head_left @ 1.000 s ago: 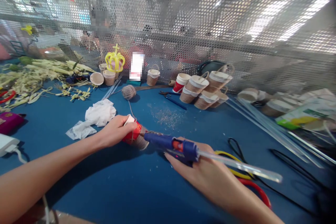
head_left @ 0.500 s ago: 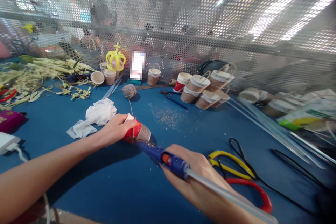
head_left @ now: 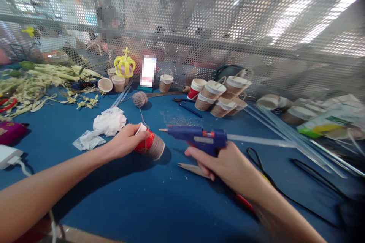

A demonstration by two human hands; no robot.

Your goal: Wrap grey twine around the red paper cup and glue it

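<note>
Pinning a red paper cup [head_left: 148,145] on its side against the blue table top [head_left: 137,205] with the left hand [head_left: 125,142], fingers wrapped over the rim end, grey-brown twine wound round the base end. Clasping a blue hot-glue gun [head_left: 196,136] in the right hand [head_left: 225,163], fist closed round the grip, nozzle [head_left: 163,130] level, aimed toward the cup but apart from it and raised off the table, a clear glue stick [head_left: 256,140] jutting out behind. Cannot tell whether a finger presses the trigger, hidden under the gun body. Trailing from the cup to the ball of twine [head_left: 139,99] beyond it, a loose strand [head_left: 142,115]. Lying flat under the right hand, scissors [head_left: 191,168], blades toward the cup. Could go wrong here: a hot bead dripping from the raised nozzle onto the table or the left fingers so near the wrapped end; the cup rolling under a light hold and slackening the winding; the strand snagging on the nozzle; the right wrist catching the scissor blades. Further back, by the perforated screen [head_left: 228,26], a cluster of twine-wrapped cups [head_left: 225,95], crumpled white wrapping [head_left: 110,121] and spare glue sticks [head_left: 285,129].
</note>
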